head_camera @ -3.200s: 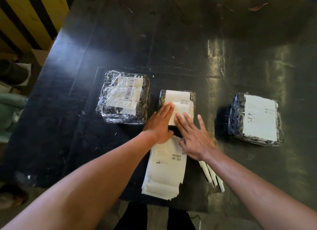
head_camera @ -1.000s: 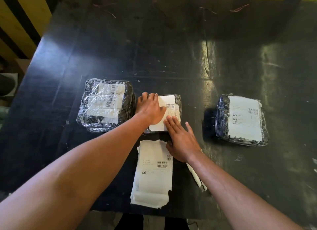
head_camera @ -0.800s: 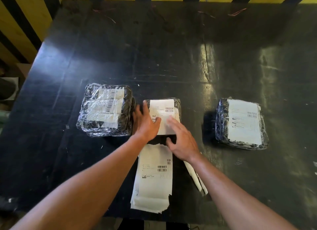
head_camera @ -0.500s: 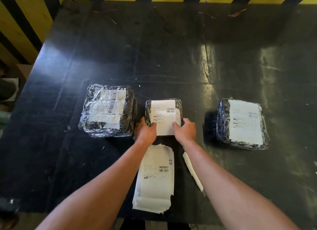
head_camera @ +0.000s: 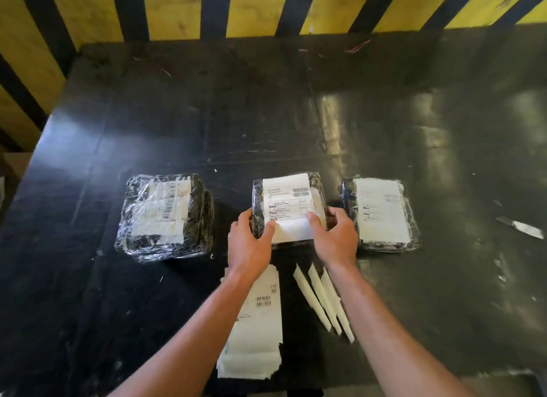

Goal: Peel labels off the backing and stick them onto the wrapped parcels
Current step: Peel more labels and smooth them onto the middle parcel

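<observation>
Black work table (head_camera: 177, 124), scuffed, set against a yellow-and-black striped wall (head_camera: 183, 8). Three film-wrapped parcels in a row — the middle parcel (head_camera: 288, 189) is gripped at its near corners by the left hand (head_camera: 248, 242) and right hand (head_camera: 336, 239), fingers curled round its sides, thumbs on its white label (head_camera: 291, 210). The left parcel (head_camera: 165, 216) and right parcel (head_camera: 381, 213) lie beside it; a label stack (head_camera: 260, 322) and loose backing strips (head_camera: 322, 299) lie near the table's front edge.
</observation>
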